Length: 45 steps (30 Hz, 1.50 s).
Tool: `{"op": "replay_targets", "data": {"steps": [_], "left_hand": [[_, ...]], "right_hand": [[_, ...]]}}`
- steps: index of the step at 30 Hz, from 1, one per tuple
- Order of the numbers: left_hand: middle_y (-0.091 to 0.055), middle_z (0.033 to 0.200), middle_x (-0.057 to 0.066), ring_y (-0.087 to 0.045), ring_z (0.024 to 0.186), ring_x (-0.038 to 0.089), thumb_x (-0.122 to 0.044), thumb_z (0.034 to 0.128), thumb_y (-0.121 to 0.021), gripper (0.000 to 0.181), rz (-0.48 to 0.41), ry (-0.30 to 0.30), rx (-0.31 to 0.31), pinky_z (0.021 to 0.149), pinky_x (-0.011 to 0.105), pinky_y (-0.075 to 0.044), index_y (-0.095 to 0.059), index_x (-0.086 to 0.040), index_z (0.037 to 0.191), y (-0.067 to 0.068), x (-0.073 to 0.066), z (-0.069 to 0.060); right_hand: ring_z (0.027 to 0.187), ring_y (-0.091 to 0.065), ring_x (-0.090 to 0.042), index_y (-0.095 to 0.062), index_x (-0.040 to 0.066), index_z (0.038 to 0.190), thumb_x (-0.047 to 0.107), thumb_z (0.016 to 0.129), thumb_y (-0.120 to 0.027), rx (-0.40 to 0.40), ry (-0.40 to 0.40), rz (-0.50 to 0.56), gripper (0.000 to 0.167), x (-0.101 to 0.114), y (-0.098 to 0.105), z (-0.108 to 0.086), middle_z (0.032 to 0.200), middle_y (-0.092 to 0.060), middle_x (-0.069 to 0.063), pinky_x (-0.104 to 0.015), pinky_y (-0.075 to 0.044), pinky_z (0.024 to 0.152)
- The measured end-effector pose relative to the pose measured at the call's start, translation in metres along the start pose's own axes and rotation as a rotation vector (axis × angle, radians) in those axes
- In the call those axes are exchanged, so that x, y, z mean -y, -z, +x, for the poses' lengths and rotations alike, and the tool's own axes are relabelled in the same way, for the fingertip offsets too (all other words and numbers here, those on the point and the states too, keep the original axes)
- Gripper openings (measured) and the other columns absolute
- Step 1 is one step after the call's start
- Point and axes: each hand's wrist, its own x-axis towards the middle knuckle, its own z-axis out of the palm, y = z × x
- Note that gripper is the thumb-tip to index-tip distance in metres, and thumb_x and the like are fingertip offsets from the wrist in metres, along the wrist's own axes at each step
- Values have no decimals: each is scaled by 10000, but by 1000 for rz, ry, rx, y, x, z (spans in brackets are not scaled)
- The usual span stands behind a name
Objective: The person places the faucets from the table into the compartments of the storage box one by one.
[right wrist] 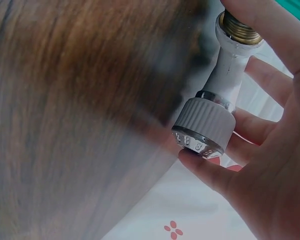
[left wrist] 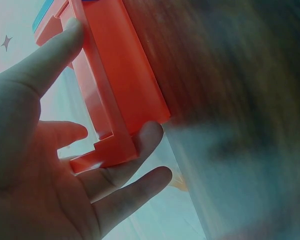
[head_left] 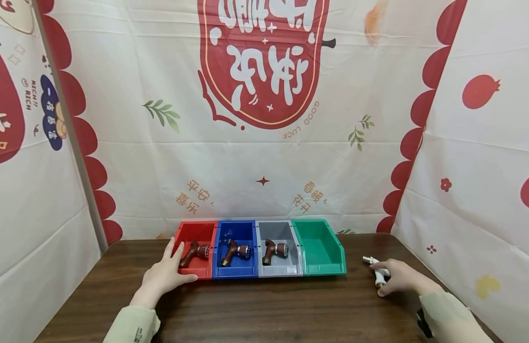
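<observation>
My left hand (head_left: 165,277) is at the left front corner of the red bin (left wrist: 105,90). Its thumb lies along the bin's front edge, and its spread fingers touch the side wall. At the right of the table, my right hand (head_left: 399,277) grips a white thermostatic radiator valve (right wrist: 225,75) with a ribbed, numbered knob and a brass threaded end. Whether the valve touches the table cannot be told. Brown radiator valves lie one each in the red bin (head_left: 196,252), the blue bin (head_left: 236,272) and the grey bin (head_left: 281,271).
A green bin (head_left: 322,269) closes the row on the right and holds nothing visible. The joined bins stand at the back of the dark wooden table (head_left: 269,309). Printed cloth (head_left: 264,157) hangs behind the table and along both sides.
</observation>
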Motion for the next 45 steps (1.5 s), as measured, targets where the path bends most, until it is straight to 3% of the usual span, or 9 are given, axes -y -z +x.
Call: {"op": "replay_targets", "data": {"steps": [45], "left_hand": [[-35, 1582, 231, -593, 989, 466, -608, 698, -760, 1117, -7, 2, 6, 774, 669, -467, -268, -26, 1516, 0, 1, 1]], "right_hand": [[817, -497, -205, -685, 10, 1133, 307, 566, -904, -24, -9, -21, 676, 15, 12, 5, 961, -621, -72, -439, -468, 742]]}}
